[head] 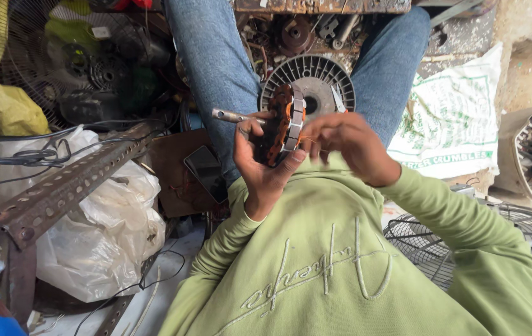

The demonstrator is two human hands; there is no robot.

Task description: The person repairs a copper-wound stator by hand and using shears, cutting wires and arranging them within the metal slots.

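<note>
Left hand clamps the motor core upright on edge; right hand, fingers loosely curled and holding nothing, hovers just beside its right face.

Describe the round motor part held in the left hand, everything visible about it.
The motor part is a thick round disc seen nearly edge-on, tilted upright above the lap. Its face looks rusty brown with dark patches; the rim shows pale grey metal blocks with orange strips between them. A thin metal shaft juts out to the picture's left. The left hand cups it from below, thumb on the rim. The right hand touches its far side, blurred. Thin coppery wire hangs off the rim.
</note>
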